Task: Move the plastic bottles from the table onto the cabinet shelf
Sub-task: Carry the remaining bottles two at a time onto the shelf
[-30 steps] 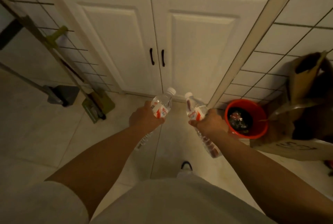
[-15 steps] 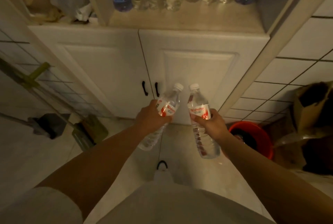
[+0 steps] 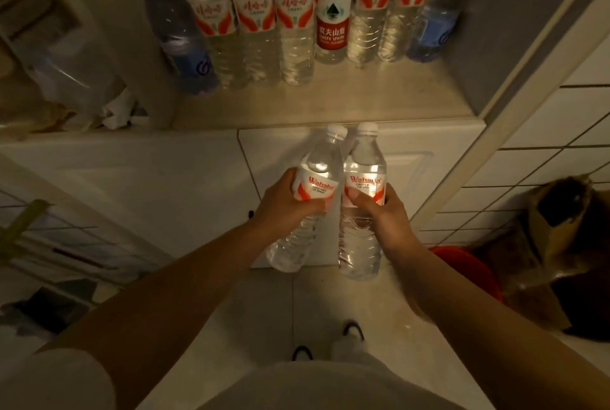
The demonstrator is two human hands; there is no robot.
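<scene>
Below the cabinet shelf's pale front edge (image 3: 317,115), I have my left hand (image 3: 284,208) wrapped round a clear plastic water bottle with a red-and-white label (image 3: 310,198), tilted right. Just beside it, my right hand (image 3: 384,214) grips a second clear labelled bottle (image 3: 363,201), nearly upright, caps almost touching. Beyond both grips, a row of clear plastic bottles (image 3: 293,20) stands on the shelf. Right of my right hand sits a red bucket (image 3: 468,264).

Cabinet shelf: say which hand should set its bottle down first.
Right, probably. The right hand holds its bottle nearly upright, directly below the bare strip of the cabinet shelf. The left hand grips a tilted bottle that needs straightening first. Margin is small.
</scene>
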